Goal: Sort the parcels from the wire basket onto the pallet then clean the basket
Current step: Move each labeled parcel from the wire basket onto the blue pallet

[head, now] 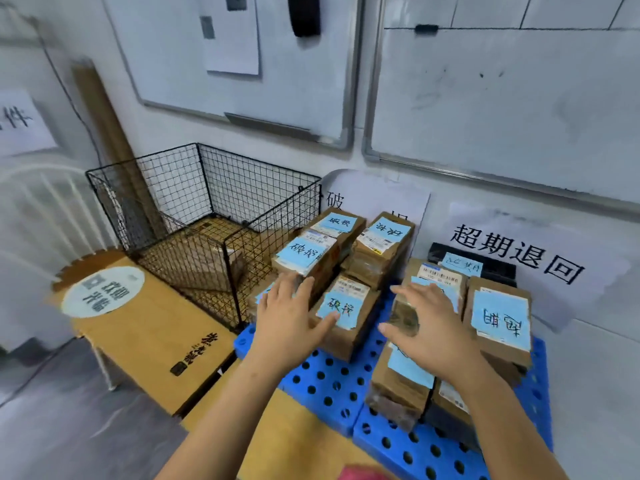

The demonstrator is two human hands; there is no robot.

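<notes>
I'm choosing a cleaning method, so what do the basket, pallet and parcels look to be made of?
Basket: thin black wire in an open square grid, probably coated metal. Pallet: blue moulded plastic, slightly glossy, one even colour with round holes. Parcels: matte brown cardboard, likely, with paper labels and light-blue notes stuck on.

The blue perforated pallet (pixel 322 379) bears stacks of brown parcels (pixel 377 261) topped with light-blue handwritten notes (pixel 301 252).
</notes>
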